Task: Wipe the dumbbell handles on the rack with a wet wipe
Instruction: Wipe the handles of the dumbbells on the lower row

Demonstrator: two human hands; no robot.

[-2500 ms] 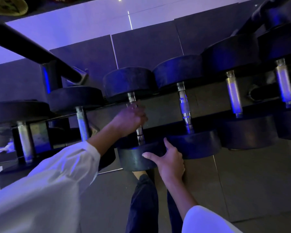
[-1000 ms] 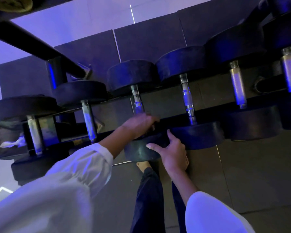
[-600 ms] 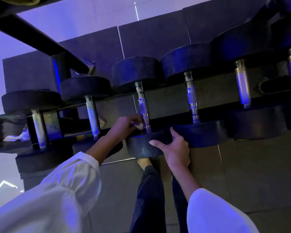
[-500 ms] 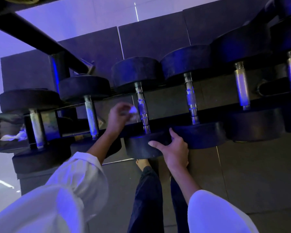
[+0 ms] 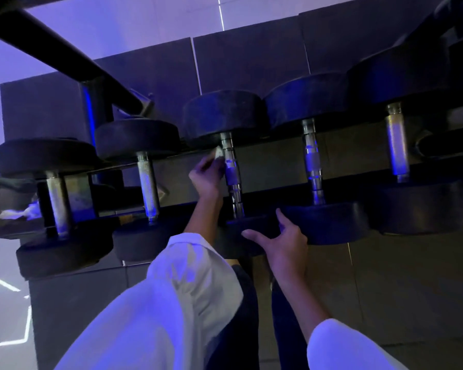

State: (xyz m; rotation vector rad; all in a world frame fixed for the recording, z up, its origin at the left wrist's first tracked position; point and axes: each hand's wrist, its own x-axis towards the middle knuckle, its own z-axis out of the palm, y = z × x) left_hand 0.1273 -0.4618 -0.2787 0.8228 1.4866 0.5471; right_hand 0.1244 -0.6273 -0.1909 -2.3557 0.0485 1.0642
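The left grip (image 5: 207,174) has its fingers curled round a small white wet wipe (image 5: 219,153), pinching it so that a corner sticks out above the knuckles. The wipe is at the left flank of the middle handle (image 5: 231,172), close to its far end just under the far head (image 5: 222,116); whether it is pressed against the steel or only just beside it I cannot tell.

Below that handle, the right grip (image 5: 284,244) lies flat with thumb and forefinger spread wide. It holds nothing, and its fingers rest against the near head (image 5: 241,236) and the neighbouring head (image 5: 329,222) to the right, apparently to steady the dumbbell.

Left of the middle handle stand two more handles, the nearer one (image 5: 147,185) and the farther one (image 5: 56,204). To its right are another two, one close (image 5: 312,161) and one well apart (image 5: 397,145), all lying across the rack (image 5: 358,182). Far to the left, on a lower level, lies something white and crumpled (image 5: 19,212), perhaps spent wipes.

As a judgement, the job is midway. This handle is being worked on one side, with its right flank and lower stretch still to cover. No handle shows a wet sheen clear enough under the blue light to say which ones are done, so at least some probably remain.
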